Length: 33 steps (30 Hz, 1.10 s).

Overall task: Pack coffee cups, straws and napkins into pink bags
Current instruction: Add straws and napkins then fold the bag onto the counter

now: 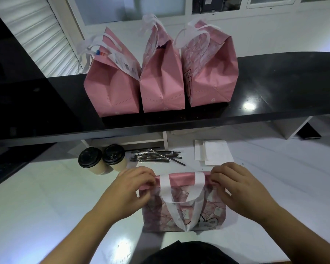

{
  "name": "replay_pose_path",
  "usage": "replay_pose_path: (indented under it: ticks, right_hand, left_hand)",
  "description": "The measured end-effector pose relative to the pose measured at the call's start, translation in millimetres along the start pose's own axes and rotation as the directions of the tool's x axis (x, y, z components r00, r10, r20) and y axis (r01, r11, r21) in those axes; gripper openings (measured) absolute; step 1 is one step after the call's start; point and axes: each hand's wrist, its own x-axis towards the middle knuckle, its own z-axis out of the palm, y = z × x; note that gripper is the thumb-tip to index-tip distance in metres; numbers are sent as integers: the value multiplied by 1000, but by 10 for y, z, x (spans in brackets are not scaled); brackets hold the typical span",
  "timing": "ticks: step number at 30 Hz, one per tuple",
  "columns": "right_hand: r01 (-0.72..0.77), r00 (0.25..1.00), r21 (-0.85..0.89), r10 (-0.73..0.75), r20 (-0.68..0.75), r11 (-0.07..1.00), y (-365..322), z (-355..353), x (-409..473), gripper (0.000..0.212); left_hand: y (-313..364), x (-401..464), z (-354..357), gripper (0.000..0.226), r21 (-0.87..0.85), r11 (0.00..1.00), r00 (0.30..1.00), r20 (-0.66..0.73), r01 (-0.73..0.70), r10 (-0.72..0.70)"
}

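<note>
A pink bag point(183, 210) with white handles and a printed front stands on the white counter close to me. My left hand point(130, 189) pinches the left end of its folded top edge, and my right hand point(236, 185) pinches the right end. Two coffee cups point(103, 159) with black lids stand behind the bag to the left. A pile of wrapped black straws point(156, 156) lies beside the cups. White napkins point(213, 152) lie flat behind the bag to the right.
Three filled pink bags point(160, 77) stand in a row on a raised black shelf point(274, 88) behind the white counter point(46, 197). The shelf's front edge overhangs the cups and straws. A dark surface borders the counter at far left.
</note>
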Motion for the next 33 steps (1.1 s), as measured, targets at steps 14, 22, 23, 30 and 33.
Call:
replay_pose_path:
  ticks: [14,22,23,30,33]
  right_hand:
    - [-111,990,84,103,95,990,-180,-114,225,21]
    - [-51,975,34,42,220,998,-356,-63,593,26]
    - [-51,973,39,41,227,998,-375,-52,631,24]
    - [-107,963,83,82,256,991,-332,-54,606,15]
    - [-124,963,124,89,254,985,-192,-144,465,13]
  left_hand:
    - [206,234,-73,27,109,994,995,99,-6,-5]
    - [381,601,-54,20,165,973,957,214,162,-196]
    - [425,646,-44,21,194,972,956,231,137,-181]
    - [593,721,221,20,411,911,972,201,28,-120]
    - [498,670,231,18,297,951,980,146,88,-136]
